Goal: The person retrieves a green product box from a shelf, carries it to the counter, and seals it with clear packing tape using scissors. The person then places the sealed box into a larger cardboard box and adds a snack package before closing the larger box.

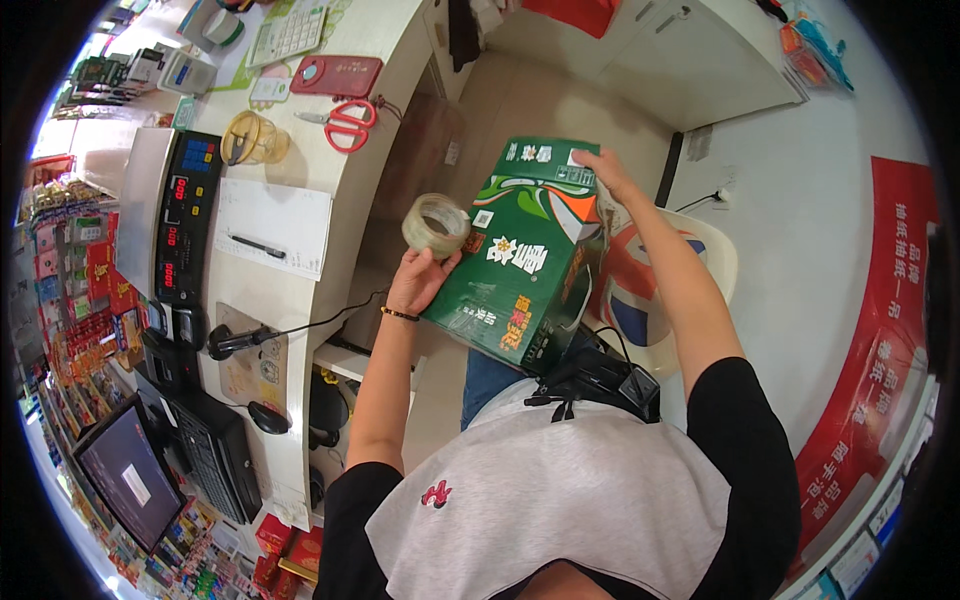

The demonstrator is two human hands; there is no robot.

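A green printed cardboard carton (pixel 487 277) is held tilted in front of my body, over a white chair (pixel 712 247). My right hand (pixel 604 171) grips its far right corner. My left hand (pixel 429 279) holds a roll of clear packing tape (pixel 436 225) upright by its lower rim, close against the carton's left side. Whether the left fingers also touch the carton, I cannot tell. White and orange lettering covers the carton's broad face. A pale cord handle hangs along its right side.
On the white counter (pixel 330 217) at left lie red-handled scissors (pixel 349 124), a red phone (pixel 336 75), a yellow cup (pixel 256 139), paper with a pen (pixel 257 246), a price scale (pixel 180 217), a barcode scanner (pixel 236 341) and a mouse (pixel 268 418). The scanner's cable crosses the counter edge.
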